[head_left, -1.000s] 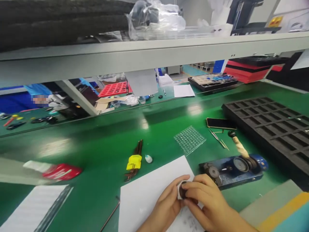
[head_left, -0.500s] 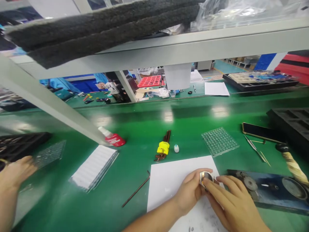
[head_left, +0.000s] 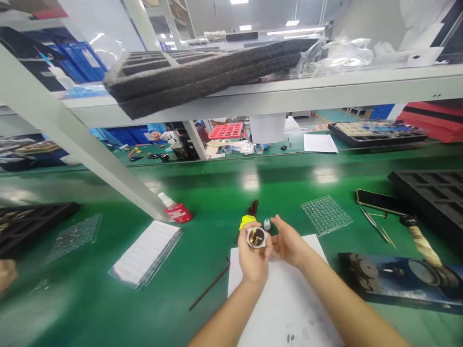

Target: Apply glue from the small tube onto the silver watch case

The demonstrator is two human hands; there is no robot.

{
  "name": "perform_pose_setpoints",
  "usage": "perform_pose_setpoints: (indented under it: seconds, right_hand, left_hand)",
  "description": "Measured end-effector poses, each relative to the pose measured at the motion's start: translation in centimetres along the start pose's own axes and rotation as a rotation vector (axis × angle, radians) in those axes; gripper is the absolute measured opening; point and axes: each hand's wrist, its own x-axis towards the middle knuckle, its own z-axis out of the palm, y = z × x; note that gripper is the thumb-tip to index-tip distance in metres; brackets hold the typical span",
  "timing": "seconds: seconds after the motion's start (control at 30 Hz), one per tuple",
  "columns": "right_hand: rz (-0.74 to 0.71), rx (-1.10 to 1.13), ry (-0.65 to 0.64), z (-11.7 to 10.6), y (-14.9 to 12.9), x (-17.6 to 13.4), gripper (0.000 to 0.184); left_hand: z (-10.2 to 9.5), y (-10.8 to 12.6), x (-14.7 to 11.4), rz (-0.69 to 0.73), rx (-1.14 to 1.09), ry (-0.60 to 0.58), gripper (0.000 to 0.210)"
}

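My left hand (head_left: 252,260) holds up a small round metal part (head_left: 257,237) with a dark, gold-tinted face, pinched between thumb and fingers. My right hand (head_left: 288,242) is just to its right, fingers spread, touching or almost touching the part's edge. Both hands hover above the far end of a white paper sheet (head_left: 285,303) on the green bench. A yellow-banded bundle of hex keys (head_left: 249,218) and a small white cap (head_left: 266,224) lie just beyond the hands.
A blue press tool (head_left: 394,279) with a wrapped handle lies right. A clear parts tray (head_left: 326,214), phone (head_left: 379,201), tweezers (head_left: 372,224) and black foam tray (head_left: 430,190) are further right. A red bottle (head_left: 176,210), ribbed white tray (head_left: 146,253) and loose hex key (head_left: 210,285) lie left. Another person's hand (head_left: 5,274) shows at far left.
Both hands lifted the round part off the paper and brought it up and to the left. My right hand opened beside it. The view tilted up.
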Motion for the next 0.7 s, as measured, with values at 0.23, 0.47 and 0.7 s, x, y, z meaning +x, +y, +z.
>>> perform_pose_setpoints:
  seconds: [0.23, 0.47, 0.7]
  right_hand:
    - [-0.077, 0.198, 0.108, 1.3, 0.9, 2.9, 0.036]
    - [-0.335, 0.404, 0.170, -1.8, 0.5, -1.2, 0.014]
    - [-0.553, 0.205, -0.038, -7.7, 3.7, -7.5, 0.061]
  left_hand:
    - [-0.1, 0.8, 2.4, 0.028, 0.111, 0.047, 0.057]
    - [-1.1, 2.3, 2.1, -0.050, 0.315, -0.108, 0.069]
    - [-3.2, 0.1, -1.1, -0.393, 0.458, -0.408, 0.062]
